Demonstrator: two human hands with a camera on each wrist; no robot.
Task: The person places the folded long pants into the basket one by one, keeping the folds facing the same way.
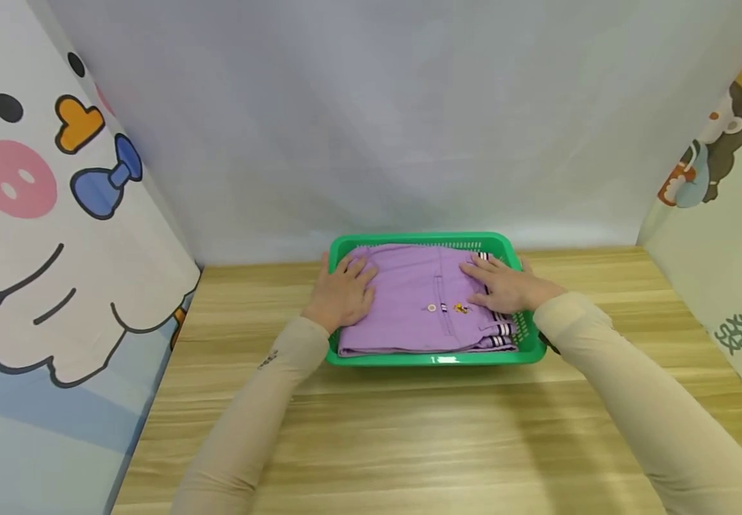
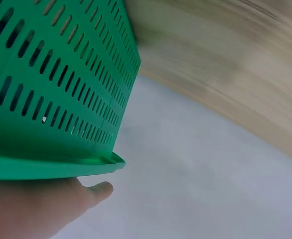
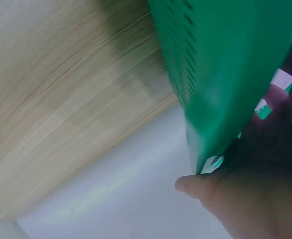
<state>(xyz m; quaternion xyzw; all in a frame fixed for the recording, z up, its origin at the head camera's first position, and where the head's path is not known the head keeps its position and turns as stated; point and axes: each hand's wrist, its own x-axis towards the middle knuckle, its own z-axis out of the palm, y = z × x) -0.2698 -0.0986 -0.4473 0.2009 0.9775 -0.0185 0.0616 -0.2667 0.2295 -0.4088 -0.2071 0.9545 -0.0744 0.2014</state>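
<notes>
A folded purple garment (image 1: 403, 286) lies flat inside a green plastic basket (image 1: 435, 360) with slotted walls. It has a button, a small yellow emblem and striped navy-and-white trim along its right edge. My left hand (image 1: 341, 293) rests on the garment's left side with the fingers spread, and its thumb (image 2: 100, 191) is outside the basket rim in the left wrist view. On the right side, my right hand (image 1: 504, 286) lies over the striped trim with fingers extended. Its thumb (image 3: 193, 186) is likewise outside the rim in the right wrist view.
The basket stands on a light wood-grain table (image 1: 409, 436), near its back edge. A pale curtain (image 1: 377, 129) hangs behind. Cartoon-printed cloths, one with a white bird (image 1: 55, 272), stand at the left and right sides.
</notes>
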